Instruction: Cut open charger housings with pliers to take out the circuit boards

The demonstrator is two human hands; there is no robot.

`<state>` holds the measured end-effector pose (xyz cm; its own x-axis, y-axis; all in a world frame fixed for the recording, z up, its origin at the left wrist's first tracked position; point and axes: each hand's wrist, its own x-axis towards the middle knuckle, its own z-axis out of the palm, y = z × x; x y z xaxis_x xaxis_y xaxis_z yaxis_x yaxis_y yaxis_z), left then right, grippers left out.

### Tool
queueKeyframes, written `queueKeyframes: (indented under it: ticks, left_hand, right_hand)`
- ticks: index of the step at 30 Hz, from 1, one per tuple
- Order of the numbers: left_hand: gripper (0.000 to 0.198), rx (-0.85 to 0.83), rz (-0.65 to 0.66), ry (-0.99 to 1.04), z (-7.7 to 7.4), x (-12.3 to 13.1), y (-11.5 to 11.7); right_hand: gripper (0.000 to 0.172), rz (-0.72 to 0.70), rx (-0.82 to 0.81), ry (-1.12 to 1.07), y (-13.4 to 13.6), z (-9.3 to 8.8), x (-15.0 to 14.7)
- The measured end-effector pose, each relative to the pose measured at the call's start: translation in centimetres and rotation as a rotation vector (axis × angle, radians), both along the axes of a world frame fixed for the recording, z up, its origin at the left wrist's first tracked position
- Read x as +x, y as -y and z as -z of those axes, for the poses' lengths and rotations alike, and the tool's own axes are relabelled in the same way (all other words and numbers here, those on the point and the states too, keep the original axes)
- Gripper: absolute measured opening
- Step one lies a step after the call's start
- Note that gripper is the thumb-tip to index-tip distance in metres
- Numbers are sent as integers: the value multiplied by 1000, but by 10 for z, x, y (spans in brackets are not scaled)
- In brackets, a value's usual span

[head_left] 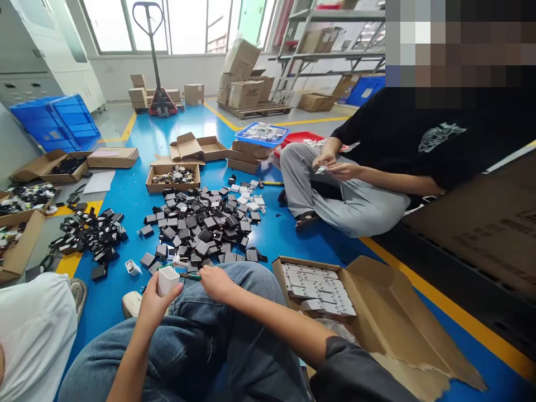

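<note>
My left hand (157, 298) is closed around a white plastic charger housing (168, 282), holding it up above my lap. A bit of green, perhaps a circuit board, shows at the housing's far edge. In my right hand (215, 283) is a slim dark-green hand tool (191, 276), its tip pointing left at the housing; whether it touches is not clear. Just beyond my hands spreads a big pile of black and grey charger housings (205, 223), with white ones at its right side. An opened white charger (133, 267) lies on the floor to the left.
At my right stands an open carton (278, 273) with rows of white chargers. A co-worker (347, 173) sits ahead right, handling a small white part. A smaller black pile (94, 234) and a person's white-clothed leg (36, 329) are at left. Beyond is a parts box (157, 186).
</note>
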<state>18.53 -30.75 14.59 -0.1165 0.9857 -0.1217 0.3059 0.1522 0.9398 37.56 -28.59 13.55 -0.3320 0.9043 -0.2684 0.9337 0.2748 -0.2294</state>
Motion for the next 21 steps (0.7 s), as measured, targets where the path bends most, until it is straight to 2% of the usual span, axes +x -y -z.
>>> queueKeyframes:
  ticks: [4,7,8,10,12,13,16,18,19,21]
  left_hand:
    - [60,58,28,-81,5,-4,5]
    - [58,67,33,-24,3,-9,11]
    - [56,84,-14,10,2,-14,10]
    - [52,121,-192,78,1,-29,6]
    - [53,144,-355,133,0,-46,3]
    - [55,150,-395,164,0,-54,3]
    - [59,152,-350,294,2,-64,2]
    - [60,131,-272,386,6,-61,1]
    - [61,113,-234,422,8,-58,1]
    - [63,69,-152,473,11,-52,1]
  right_hand:
    - [25,-53,-26,52,1,0,-4]
    - [27,-157,-36,91,1,1,-3]
    - [30,-193,-33,102,-2,4,0]
    - [33,-222,-32,120,-14,13,6]
    - [31,-168,-63,113,-30,26,8]
    - [30,-142,-76,108,-37,33,7]
    - [30,-113,-113,57,-55,44,-10]
    - [31,-130,-136,-23,-61,42,-27]
    - [35,-141,-152,-105,-62,38,-36]
    - [46,-125,-281,-433,-60,27,-53]
